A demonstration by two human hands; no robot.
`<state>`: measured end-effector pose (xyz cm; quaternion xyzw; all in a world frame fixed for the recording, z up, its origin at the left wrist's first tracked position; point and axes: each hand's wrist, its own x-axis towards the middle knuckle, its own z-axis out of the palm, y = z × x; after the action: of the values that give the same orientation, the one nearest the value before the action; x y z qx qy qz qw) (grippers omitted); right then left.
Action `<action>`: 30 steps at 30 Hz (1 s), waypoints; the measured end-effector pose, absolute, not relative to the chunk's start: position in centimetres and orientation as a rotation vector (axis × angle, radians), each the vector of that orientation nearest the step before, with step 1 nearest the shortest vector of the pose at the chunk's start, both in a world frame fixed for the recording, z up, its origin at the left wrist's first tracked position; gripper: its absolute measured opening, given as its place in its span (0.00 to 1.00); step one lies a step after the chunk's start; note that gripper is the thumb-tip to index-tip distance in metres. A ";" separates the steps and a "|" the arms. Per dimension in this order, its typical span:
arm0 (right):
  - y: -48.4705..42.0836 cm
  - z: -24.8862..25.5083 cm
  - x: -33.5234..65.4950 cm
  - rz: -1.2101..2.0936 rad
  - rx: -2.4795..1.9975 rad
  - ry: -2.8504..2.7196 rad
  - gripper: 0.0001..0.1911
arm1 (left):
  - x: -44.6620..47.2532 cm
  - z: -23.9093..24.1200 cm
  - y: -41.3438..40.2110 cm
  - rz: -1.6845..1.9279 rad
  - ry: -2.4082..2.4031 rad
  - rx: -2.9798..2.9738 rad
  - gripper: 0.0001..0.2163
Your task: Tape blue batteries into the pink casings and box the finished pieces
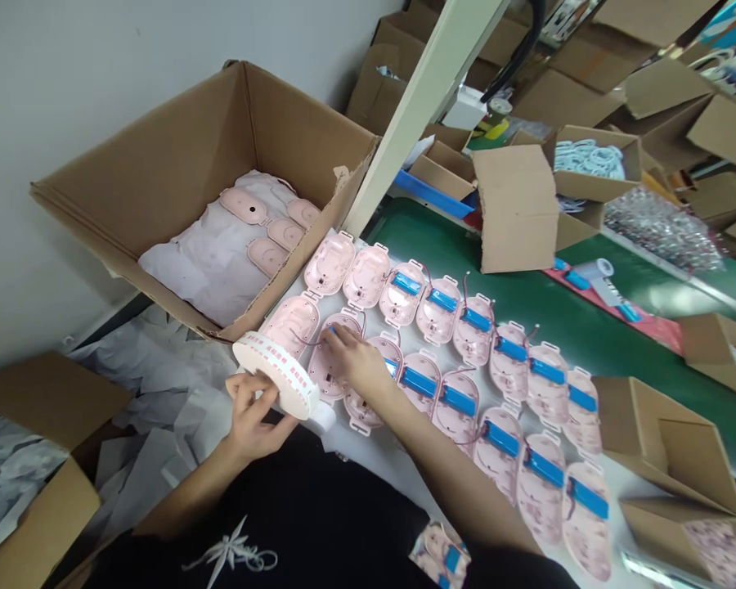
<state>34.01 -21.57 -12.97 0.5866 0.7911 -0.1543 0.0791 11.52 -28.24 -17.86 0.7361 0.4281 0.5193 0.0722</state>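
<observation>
My left hand (254,413) grips a white roll of tape (282,378) with red-and-white marks round its edge, fingers curled at its core. My right hand (356,356) reaches over a pink plastic shell (326,378) in the near row. Its fingers are bent together at a blue battery (332,329), of which only a small blue bit shows. To the left lies a pink shell (293,323) with no battery in view, partly behind the roll. Right of my hand, a row of shells carries blue batteries (419,381) with thin dark wires.
A large cardboard box (177,139) at left holds several pink shell pieces (243,204) on white paper. A pale metal post (414,110) rises behind the rows. Beyond lie a green work surface (414,225) and more boxes (662,442). Crumpled paper (159,409) covers the lower left.
</observation>
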 end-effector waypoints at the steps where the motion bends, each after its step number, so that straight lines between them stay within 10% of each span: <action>1: -21.5 -13.0 34.1 -0.464 1.771 2.355 0.21 | 11.5 -17.9 -28.3 1.564 1.293 2.205 0.16; 16: -22.4 -13.8 34.8 -0.642 1.903 2.671 0.20 | 12.8 -17.0 -30.2 1.514 1.177 2.268 0.16; 20: -28.3 -11.0 36.9 -1.640 2.075 2.795 0.27 | 13.8 -14.6 -30.2 1.468 1.093 2.355 0.17; 24: -37.2 -10.5 38.0 -2.813 1.341 2.370 0.44 | 15.2 -12.5 -29.5 1.373 1.035 2.494 0.18; 30: -47.0 -11.5 39.2 -3.599 1.622 2.126 0.23 | 20.2 -10.9 -29.2 1.166 0.550 2.831 0.25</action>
<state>39.20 -46.95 -11.52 0.2834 0.3714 -0.6287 -0.6218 20.21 -29.18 -10.85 0.9100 0.1767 0.3748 0.0153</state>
